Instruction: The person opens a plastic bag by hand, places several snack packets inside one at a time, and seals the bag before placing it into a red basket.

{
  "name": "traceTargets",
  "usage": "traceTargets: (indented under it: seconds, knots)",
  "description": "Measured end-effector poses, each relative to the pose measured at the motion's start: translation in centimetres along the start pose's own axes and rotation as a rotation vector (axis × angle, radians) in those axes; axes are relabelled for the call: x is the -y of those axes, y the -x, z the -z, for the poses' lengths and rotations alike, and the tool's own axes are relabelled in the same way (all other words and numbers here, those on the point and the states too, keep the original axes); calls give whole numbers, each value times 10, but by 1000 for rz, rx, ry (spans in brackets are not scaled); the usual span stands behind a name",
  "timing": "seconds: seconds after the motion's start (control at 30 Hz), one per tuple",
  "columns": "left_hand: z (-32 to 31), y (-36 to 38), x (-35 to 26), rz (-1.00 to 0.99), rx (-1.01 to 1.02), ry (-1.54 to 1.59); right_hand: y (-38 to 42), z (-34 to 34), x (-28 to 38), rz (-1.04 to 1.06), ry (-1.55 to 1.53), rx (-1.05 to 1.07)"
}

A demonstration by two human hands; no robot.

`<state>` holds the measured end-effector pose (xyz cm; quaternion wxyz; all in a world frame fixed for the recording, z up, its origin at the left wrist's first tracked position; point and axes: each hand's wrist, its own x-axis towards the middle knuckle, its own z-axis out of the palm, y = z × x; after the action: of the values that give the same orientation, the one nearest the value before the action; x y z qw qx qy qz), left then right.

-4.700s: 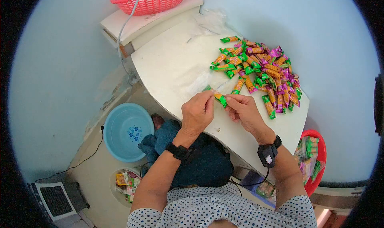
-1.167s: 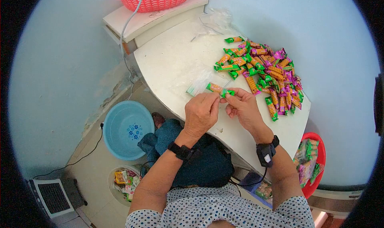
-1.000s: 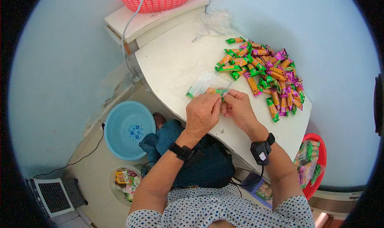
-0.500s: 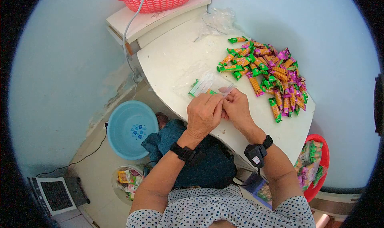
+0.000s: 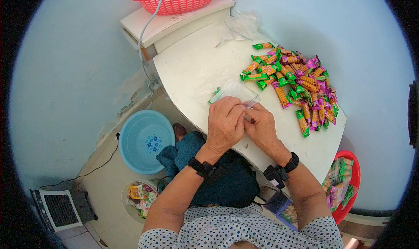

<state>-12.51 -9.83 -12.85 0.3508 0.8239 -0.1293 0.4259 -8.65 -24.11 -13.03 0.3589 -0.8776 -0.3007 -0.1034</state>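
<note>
Both hands meet at the near edge of the white table (image 5: 187, 78). My left hand (image 5: 225, 121) is closed on the near edge of a clear plastic bag (image 5: 235, 90). Beside it, my right hand (image 5: 262, 126) pinches the same bag's edge, with a clear strip sticking up between the hands. A bit of green shows at the bag's left end; the fingertips are partly hidden. To the right of the hands lies a heap of small snack packets (image 5: 305, 81) with green and purple ends.
Crumpled clear plastic bags (image 5: 246, 25) lie at the back. A red basket (image 5: 185, 1) stands on a white ledge. On the floor are a blue basin (image 5: 135, 142) and a bin of wrappers (image 5: 142, 198). A red tub (image 5: 352, 192) holding bagged packets is at the lower right.
The view has shifted slightly. My left hand now covers more of the bag, and my right wrist has turned a little.
</note>
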Motion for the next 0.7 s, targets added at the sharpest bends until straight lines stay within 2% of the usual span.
traceTargets:
  seconds: [0.13,0.23,0.33,0.7]
  knots:
    - [-1,1,1,-18,12,4,0,0,-2,59,19,-23]
    - [-3,2,2,-10,9,-1,0,4,1,20,79,46]
    - [-3,2,2,-23,18,10,0,0,-3,41,62,-3]
    - [-2,0,0,-19,51,49,-3,-13,-4,-71,228,15]
